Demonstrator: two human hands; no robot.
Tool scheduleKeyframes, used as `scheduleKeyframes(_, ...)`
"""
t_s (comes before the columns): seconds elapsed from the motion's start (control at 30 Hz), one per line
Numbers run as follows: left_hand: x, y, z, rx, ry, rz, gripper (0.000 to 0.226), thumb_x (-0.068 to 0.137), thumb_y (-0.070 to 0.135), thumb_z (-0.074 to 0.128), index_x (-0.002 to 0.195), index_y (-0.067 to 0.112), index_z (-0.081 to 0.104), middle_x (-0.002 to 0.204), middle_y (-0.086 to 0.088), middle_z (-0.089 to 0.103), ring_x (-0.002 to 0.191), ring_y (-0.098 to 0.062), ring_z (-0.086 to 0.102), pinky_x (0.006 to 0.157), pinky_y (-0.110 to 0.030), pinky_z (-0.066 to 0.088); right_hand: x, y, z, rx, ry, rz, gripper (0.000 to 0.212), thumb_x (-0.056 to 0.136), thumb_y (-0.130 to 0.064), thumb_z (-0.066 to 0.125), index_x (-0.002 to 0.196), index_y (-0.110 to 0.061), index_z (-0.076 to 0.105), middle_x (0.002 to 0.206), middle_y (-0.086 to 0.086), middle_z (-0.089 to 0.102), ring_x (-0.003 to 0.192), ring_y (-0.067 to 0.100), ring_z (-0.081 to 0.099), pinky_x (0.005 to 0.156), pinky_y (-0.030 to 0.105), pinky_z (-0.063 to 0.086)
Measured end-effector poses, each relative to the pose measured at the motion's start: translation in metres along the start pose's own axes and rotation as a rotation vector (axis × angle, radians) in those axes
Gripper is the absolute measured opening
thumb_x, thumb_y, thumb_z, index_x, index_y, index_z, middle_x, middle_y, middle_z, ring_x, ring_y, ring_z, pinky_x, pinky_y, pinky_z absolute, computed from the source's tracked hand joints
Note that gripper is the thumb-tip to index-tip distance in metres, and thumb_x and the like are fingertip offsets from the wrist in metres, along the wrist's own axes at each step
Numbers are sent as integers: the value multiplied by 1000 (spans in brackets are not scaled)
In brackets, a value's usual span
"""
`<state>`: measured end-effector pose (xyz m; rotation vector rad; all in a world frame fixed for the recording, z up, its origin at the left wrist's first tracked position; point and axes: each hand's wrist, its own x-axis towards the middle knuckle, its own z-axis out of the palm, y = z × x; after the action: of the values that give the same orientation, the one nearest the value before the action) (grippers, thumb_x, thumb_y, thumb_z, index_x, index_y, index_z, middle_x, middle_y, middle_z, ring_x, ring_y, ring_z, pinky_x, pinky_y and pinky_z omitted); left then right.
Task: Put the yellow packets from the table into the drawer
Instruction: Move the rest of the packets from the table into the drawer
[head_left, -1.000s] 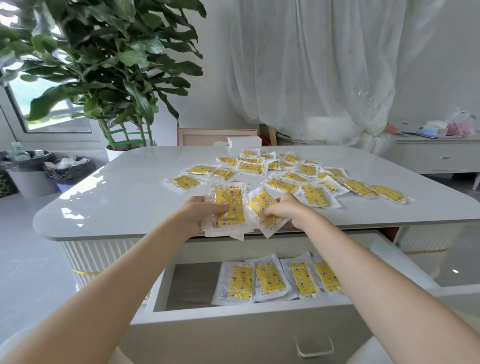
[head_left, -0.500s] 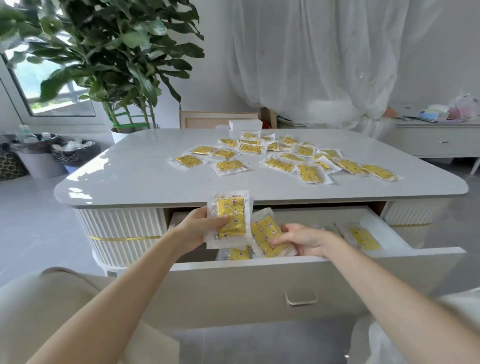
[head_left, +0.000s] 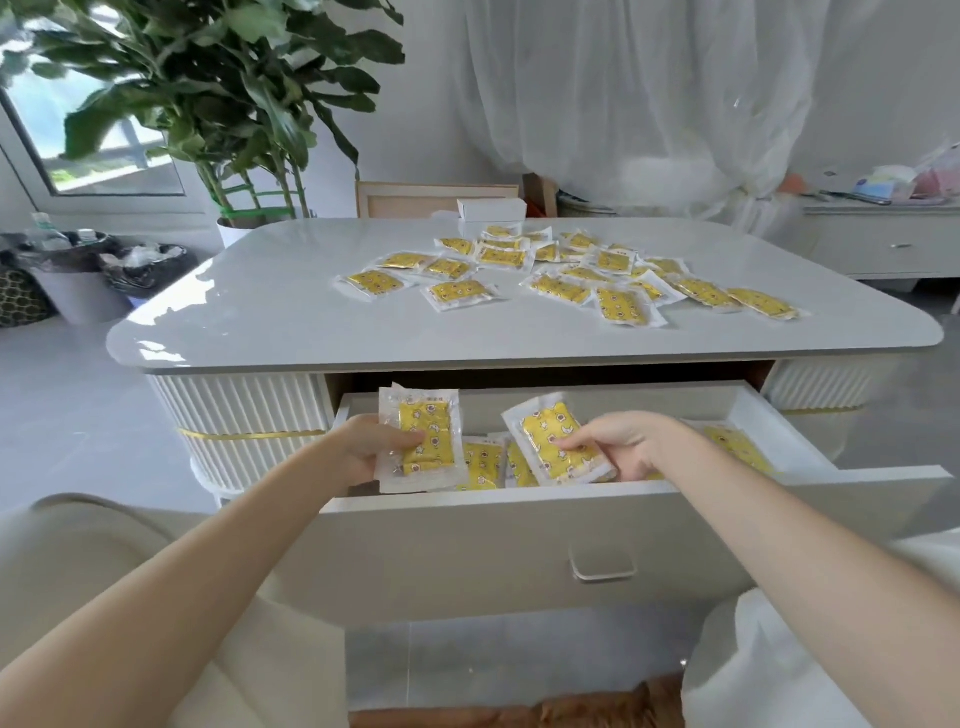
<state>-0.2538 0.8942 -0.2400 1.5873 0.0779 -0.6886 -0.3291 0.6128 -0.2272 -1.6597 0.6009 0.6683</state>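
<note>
The open drawer (head_left: 519, 545) stands pulled out from under the table's near edge, its handle (head_left: 602, 564) on the front panel. Both hands are just above its front wall. The left hand (head_left: 371, 449) has its grip pinched on an upright yellow packet (head_left: 431, 415), thumb pressed on the printed face and fingers hidden behind. The right hand (head_left: 628, 447) pinches a tilted yellow packet (head_left: 545, 434) at its right side, with fingertips on the face. Each packet is a clear wrapper around a yellow pad printed with small stars and figures. More packets in the drawer (head_left: 480, 462) lie flat below the hands, and one lies towards the right end. On the table (head_left: 260, 312), many loose packets (head_left: 621, 306) are scattered from the middle towards the far right corner. A white box (head_left: 492, 209) sits at the far edge.
</note>
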Motion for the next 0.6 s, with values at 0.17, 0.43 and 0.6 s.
scheduleKeyframes(0.17,27,10,7,103,7,-71,24,81,-2,68,104,0,64,98,-14,71,80,-25,71,66,-38,60,14,-16,0,-106,253,-36,10,86,-13,68,83,-13,59,81,3,68,71,15,63,64,29,50)
scheduleKeyframes(0.43,50,2,-9,252,99,-288,16,84,-2,65,100,-2,62,92,-15,67,80,-27,65,83,-42,53,63,-34,47,-59,152,20,15,91,-1,60,105,4,56,108,19,67,81,26,65,89,43,53)
scheduleKeyframes(0.6,60,-3,-16,317,126,-305,32,85,-3,64,117,-4,59,116,-17,65,107,-32,63,94,-46,50,90,-42,71,-88,197,-39,38,88,4,61,125,6,51,124,21,59,110,30,62,96,43,51)
